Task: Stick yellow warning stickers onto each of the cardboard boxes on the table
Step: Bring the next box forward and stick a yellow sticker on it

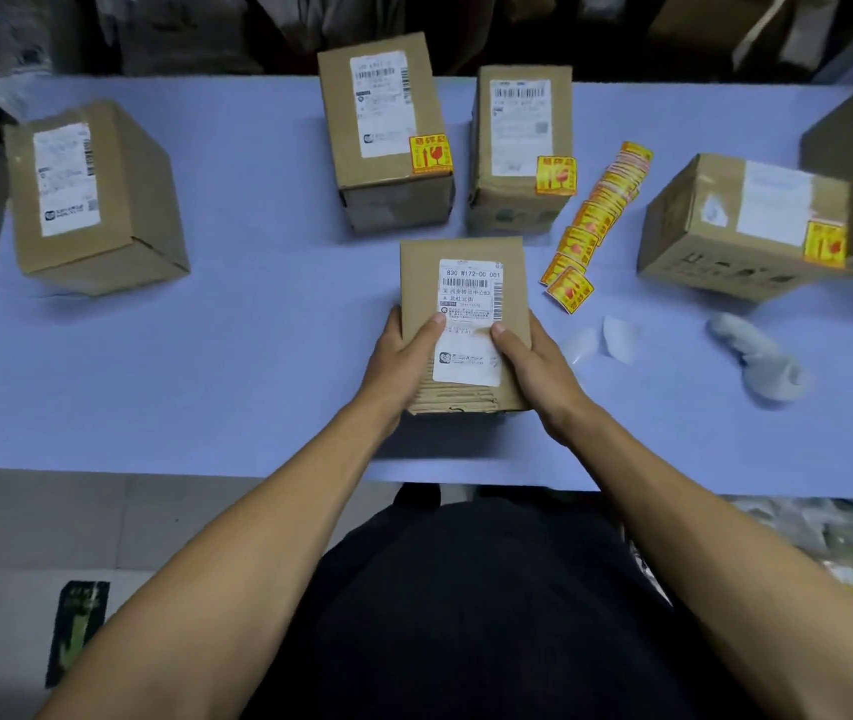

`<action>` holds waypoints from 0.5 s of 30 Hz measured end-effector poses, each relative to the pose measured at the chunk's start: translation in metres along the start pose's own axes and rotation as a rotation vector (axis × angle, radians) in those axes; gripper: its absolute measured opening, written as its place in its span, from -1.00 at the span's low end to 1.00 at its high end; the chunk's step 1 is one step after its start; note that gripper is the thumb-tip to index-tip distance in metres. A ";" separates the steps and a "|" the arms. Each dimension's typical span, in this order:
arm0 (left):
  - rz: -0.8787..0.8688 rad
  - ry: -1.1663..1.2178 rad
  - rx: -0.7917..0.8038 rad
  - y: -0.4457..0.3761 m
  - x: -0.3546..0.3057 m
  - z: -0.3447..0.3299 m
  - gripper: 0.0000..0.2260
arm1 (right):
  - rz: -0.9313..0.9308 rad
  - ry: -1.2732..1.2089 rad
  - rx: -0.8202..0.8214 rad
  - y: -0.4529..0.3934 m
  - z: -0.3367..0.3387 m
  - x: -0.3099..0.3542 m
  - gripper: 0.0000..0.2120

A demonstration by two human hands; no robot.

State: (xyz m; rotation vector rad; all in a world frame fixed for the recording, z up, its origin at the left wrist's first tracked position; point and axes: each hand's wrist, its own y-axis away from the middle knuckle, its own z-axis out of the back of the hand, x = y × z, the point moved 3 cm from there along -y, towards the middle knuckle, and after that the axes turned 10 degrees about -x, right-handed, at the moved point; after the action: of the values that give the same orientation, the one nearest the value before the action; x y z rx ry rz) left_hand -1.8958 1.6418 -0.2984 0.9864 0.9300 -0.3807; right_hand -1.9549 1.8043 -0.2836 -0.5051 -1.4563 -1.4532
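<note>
Both hands, left hand (403, 350) & right hand (528, 356), grip unstickered cardboard box (461, 283) w/ thumbs on top.

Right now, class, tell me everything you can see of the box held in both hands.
The held box is small, brown cardboard, its top facing the camera. A white shipping label with barcodes and print covers much of the top; no yellow sticker shows on it. Its near edge looks torn and ragged. It sits at the middle of the table, near the front. The left hand and right hand grip its sides, thumbs on top.
</note>
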 end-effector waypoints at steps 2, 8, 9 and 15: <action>-0.001 -0.048 -0.003 -0.002 0.000 -0.012 -0.51 | -0.004 0.011 -0.002 -0.006 0.009 -0.007 -0.64; -0.006 -0.116 -0.015 -0.008 0.000 -0.021 -0.45 | 0.009 0.048 0.007 -0.019 0.018 -0.009 -0.55; -0.007 -0.129 -0.016 -0.008 -0.001 -0.022 -0.44 | 0.011 0.058 0.010 -0.021 0.018 -0.010 -0.52; -0.200 -0.545 -0.133 -0.006 -0.011 -0.014 -0.19 | -0.026 0.085 0.025 -0.029 0.028 -0.016 -0.43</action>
State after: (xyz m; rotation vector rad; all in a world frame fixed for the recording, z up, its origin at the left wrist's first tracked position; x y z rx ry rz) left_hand -1.9133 1.6486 -0.2956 0.6189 0.5471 -0.7066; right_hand -1.9816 1.8301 -0.3060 -0.4052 -1.4172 -1.4578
